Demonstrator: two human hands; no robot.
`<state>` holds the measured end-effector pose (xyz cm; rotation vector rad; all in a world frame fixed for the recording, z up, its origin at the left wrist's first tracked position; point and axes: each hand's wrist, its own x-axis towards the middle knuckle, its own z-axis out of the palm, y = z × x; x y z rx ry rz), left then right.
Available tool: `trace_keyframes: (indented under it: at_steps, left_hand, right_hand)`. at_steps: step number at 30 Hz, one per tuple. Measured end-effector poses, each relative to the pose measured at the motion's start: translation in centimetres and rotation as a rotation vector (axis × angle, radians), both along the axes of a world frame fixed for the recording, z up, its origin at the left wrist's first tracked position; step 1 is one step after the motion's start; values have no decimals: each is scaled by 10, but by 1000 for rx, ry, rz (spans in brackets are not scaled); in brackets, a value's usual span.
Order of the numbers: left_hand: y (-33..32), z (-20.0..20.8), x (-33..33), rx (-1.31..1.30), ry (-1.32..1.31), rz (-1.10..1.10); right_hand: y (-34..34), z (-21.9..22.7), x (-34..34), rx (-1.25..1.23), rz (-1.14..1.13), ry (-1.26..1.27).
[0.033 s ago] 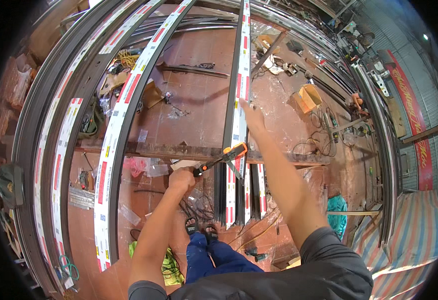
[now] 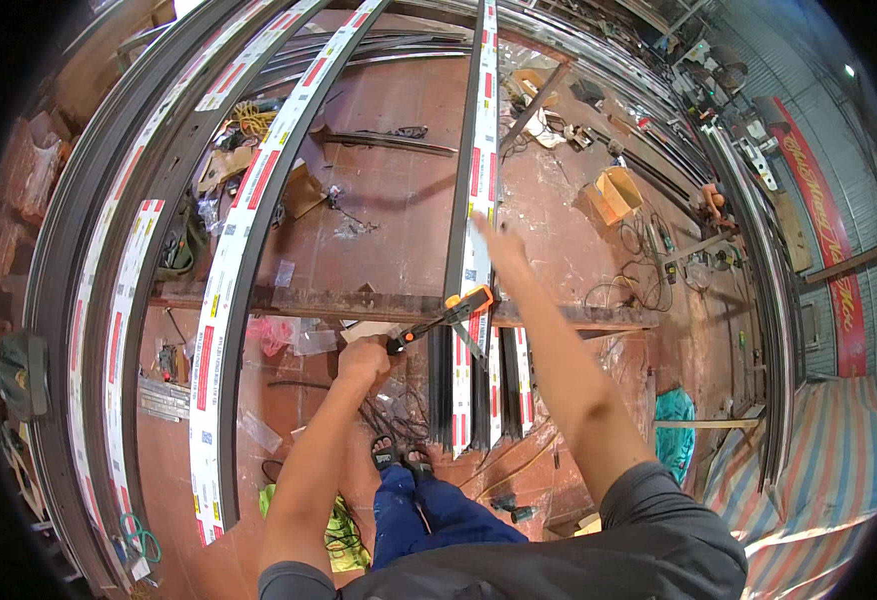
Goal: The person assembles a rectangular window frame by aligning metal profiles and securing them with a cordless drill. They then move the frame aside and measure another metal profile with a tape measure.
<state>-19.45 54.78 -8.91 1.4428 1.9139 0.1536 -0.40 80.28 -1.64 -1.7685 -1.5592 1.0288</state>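
My left hand (image 2: 364, 362) is closed round the black handle of a black-and-orange hand tool (image 2: 437, 324). Its orange head lies over a long dark profile (image 2: 484, 150) covered with white and red printed film, and a grey metal piece slants down from it. I cannot make out the tool's exact kind. Farther up the same profile, my right hand (image 2: 502, 248) has its fingers bent at the film. A pale, unprinted patch shows beside the fingertips; whether they pinch film or a small thing is unclear.
A rusty beam (image 2: 309, 298) runs crosswise under the profiles. More film-covered profiles (image 2: 229, 285) lie to the left. On the floor are a cardboard box (image 2: 615, 195), loose cables (image 2: 631, 290), a teal bag (image 2: 675, 430) and a drill (image 2: 512, 508). Striped sheeting (image 2: 819, 460) spreads at the right.
My right hand has come slightly nearer to me along the profile, and a pale patch now shows by its fingers. My left hand and the tool have stayed put.
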Motion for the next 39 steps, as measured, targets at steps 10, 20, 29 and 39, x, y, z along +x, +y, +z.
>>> trace_keyframes:
  at_steps: [10, 20, 29, 39]
  left_hand:
    - [7, -3, -4, -24, 30, 40]
    - [-27, -2, 5, 64, -246, 196]
    - [-21, 6, -3, 68, -132, 119]
    - [-15, 25, 7, -63, -49, 106]
  right_hand:
    - [6, 12, -29, -109, 21, 397]
    - [9, 12, -38, -122, 61, 534]
    - [18, 19, -35, -75, 72, 408]
    - [-39, 33, -23, -128, 62, 567]
